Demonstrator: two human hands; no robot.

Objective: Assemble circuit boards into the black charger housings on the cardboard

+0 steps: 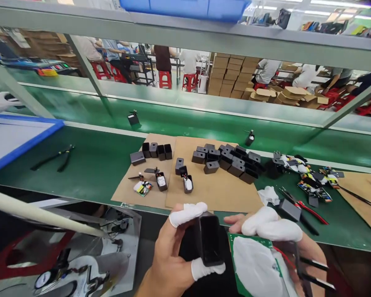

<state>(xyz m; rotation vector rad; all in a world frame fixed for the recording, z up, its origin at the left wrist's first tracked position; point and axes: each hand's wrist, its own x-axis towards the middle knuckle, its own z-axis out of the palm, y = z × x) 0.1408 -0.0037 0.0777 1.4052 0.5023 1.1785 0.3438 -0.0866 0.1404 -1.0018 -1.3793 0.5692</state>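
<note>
Left hand (174,249) in a pinch around a black case (209,239), right hand (286,229) around a green circuit board (256,266).

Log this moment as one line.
left hand: grips black case, open end showing | right hand: holds white-covered green circuit board | bench: more cases on cardboard

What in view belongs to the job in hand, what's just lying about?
Likely the job:
black case, left hand
white-coated board, right hand
cases on cardboard
boards at right

Likely lying about:
pliers at left
red-handled pliers
tweezers
</note>
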